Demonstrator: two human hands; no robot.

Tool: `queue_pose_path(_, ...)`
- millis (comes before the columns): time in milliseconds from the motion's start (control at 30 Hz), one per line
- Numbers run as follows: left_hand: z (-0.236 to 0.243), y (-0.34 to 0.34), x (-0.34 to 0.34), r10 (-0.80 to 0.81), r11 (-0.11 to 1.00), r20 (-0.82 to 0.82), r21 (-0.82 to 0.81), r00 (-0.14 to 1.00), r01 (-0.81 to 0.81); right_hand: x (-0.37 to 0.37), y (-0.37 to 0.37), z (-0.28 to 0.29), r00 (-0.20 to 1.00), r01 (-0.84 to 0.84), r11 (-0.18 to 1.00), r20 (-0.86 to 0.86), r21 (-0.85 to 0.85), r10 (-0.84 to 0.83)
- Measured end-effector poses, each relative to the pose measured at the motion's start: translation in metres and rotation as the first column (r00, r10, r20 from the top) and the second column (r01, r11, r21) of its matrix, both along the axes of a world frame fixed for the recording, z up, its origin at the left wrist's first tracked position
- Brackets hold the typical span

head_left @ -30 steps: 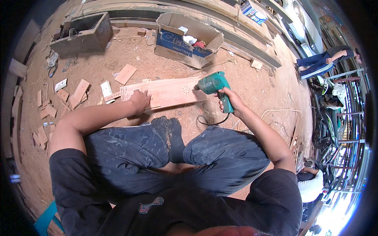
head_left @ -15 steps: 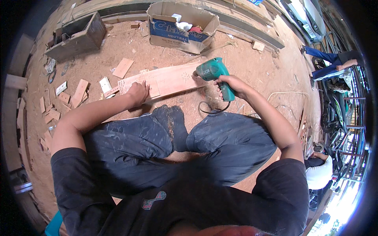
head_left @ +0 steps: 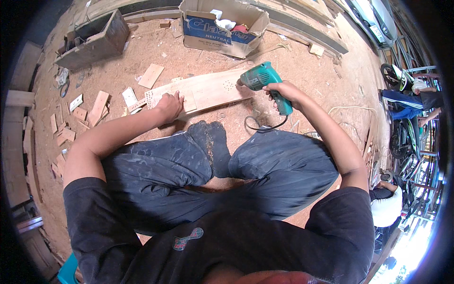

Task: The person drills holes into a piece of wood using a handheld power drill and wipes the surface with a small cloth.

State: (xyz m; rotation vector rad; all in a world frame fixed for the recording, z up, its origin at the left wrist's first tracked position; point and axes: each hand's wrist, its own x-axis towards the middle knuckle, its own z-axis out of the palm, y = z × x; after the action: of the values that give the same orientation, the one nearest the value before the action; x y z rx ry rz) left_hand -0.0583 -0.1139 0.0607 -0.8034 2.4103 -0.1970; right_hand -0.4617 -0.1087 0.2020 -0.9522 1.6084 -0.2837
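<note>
A long, pale wooden board lies across the ground in front of my knees. Its left end and a patch near its right end carry many small drilled holes. My left hand grips the board's near side toward the left, fingers bent over a thinner wooden piece lying on top. In my right hand is a green power drill, held by its handle with the chuck pointing left at the holes on the right. Whether the bit touches the wood, I cannot tell. A black cord loops from the handle's base.
Beyond the board stands an open cardboard box with white and red items inside. A wooden box is at the far left. Several wood offcuts litter the ground on the left. Other people and motorbikes are at the right.
The whole view has shifted slightly, and the drill's handle has swung a little to the right. A person in the background at the right has moved. My left hand stays on the board.
</note>
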Motion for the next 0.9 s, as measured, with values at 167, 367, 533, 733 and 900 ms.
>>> queue_pose_path(167, -0.011, -0.002, 0.003, 0.030, 0.999, -0.022, 0.014, 0.999, -0.029, -0.003, 0.002, 0.003, 0.998, -0.037, 0.999, -0.043, 0.007, 0.037)
queue_pose_path(367, -0.009, -0.004, 0.006, 0.083, 0.994, -0.096, 0.073, 0.992, -0.076, -0.004, 0.003, -0.002, 1.000, -0.006, 1.000, 0.002, 0.019, 0.006)
queue_pose_path(533, -0.006, -0.002, 0.002, -0.024, 1.000, -0.026, -0.002, 0.999, 0.024, -0.003, 0.006, -0.001, 0.999, 0.037, 0.999, 0.013, 0.012, -0.037)
queue_pose_path(733, -0.009, 0.000, 0.004, -0.008, 1.000, -0.007, -0.015, 1.000, 0.008, 0.000, 0.007, -0.001, 0.998, 0.051, 0.999, 0.027, 0.002, -0.051)
queue_pose_path(900, -0.008, -0.002, 0.003, 0.004, 1.000, -0.014, 0.018, 1.000, -0.004, -0.002, 0.007, -0.003, 0.995, 0.075, 0.997, 0.064, -0.026, -0.074)
